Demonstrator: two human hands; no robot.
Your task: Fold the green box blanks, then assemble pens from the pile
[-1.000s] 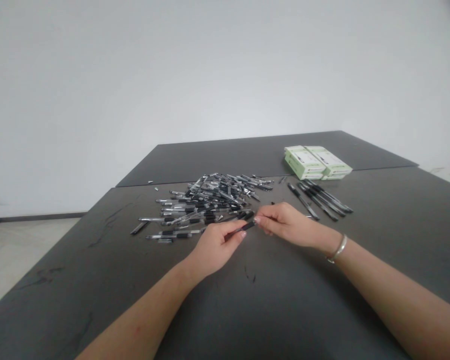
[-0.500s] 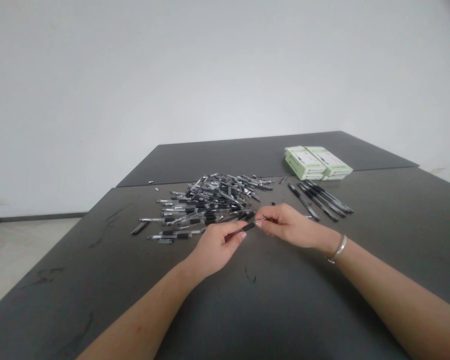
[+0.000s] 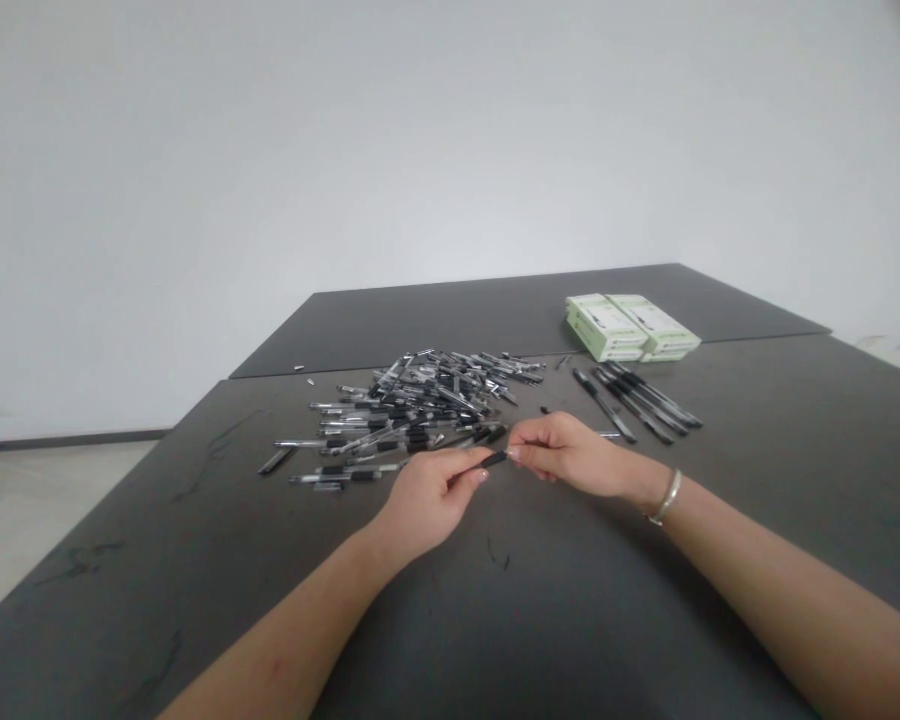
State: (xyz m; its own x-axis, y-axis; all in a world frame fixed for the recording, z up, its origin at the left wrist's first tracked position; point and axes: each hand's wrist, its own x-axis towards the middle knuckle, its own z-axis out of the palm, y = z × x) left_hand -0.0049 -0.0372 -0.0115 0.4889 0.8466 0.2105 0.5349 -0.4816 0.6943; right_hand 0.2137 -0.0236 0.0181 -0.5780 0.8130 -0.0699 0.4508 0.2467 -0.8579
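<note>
My left hand point(image 3: 429, 500) is closed around a pen, with its black rubber grip point(image 3: 494, 459) showing beyond the thumb and forefinger. At the other end of that grip, my right hand point(image 3: 562, 452) pinches the pen's tip end between thumb and fingers. Whatever small part lies inside the right fingertips is hidden. Just behind the hands spreads a large pile of pen parts point(image 3: 427, 395), clear barrels with black grips among them. To the right of the pile, several capped pens point(image 3: 645, 400) lie side by side on the dark table point(image 3: 450, 620).
Light green and white boxes point(image 3: 630, 325) are stacked in two columns behind the capped pens. A seam between table sections runs behind the pile. Two tiny loose pieces point(image 3: 310, 381) lie at the pile's far left. A pale wall rises beyond the table.
My right fingertips have closed in on the black grip, and the thin shiny stretch seen between them earlier no longer shows. My left hand keeps its hold on the pen.
</note>
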